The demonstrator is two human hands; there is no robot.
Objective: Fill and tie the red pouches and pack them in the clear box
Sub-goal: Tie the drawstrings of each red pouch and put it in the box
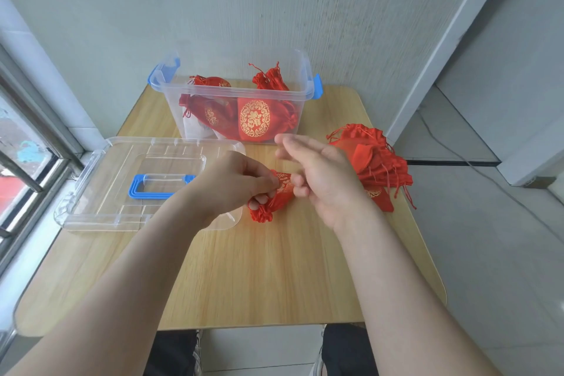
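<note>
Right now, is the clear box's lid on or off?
Off. The clear box stands open-topped; its lid lies flat on the table, nearer the person and to the left.

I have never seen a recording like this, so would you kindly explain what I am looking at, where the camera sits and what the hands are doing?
There is no machine here: a person works with bare hands. The single picture comes from a camera worn on their head, looking forward and down. The left hand pinches a red pouch over the wooden table. The right hand is beside it with fingers mostly straight and slightly blurred, so I cannot tell whether it touches the pouch. Behind them stands the clear box, which already contains packed pouches. Its lid lies flat on the left, and a pile of red pouches lies on the right.
</note>
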